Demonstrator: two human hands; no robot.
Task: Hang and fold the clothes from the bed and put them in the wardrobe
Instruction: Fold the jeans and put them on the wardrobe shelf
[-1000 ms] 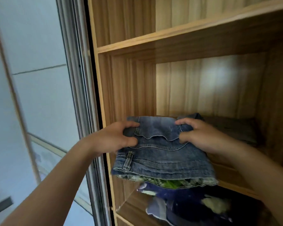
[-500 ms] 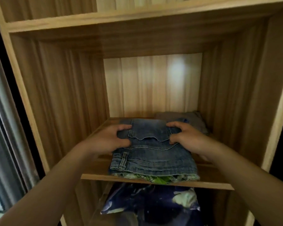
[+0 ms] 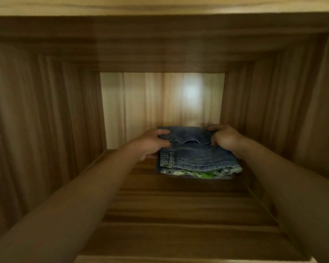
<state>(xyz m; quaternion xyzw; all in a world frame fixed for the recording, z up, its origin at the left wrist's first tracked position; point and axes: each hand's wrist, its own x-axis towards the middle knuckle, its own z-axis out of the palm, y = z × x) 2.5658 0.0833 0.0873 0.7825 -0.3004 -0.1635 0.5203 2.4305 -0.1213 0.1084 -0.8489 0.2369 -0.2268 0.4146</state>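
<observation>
Jeans point(image 3: 196, 156) on shelf point(image 3: 179, 205), long axis L-R, layered edge frontward; L hand point(image 3: 150, 143), R hand point(image 3: 224, 139) grip far corners.

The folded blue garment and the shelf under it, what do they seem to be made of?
The folded blue garment looks like denim: faded blue weave, stitched seams, a belt loop, matte. The shelf looks like wood or wood-grain laminate, brown with streaked grain; which one, I cannot tell.
</observation>
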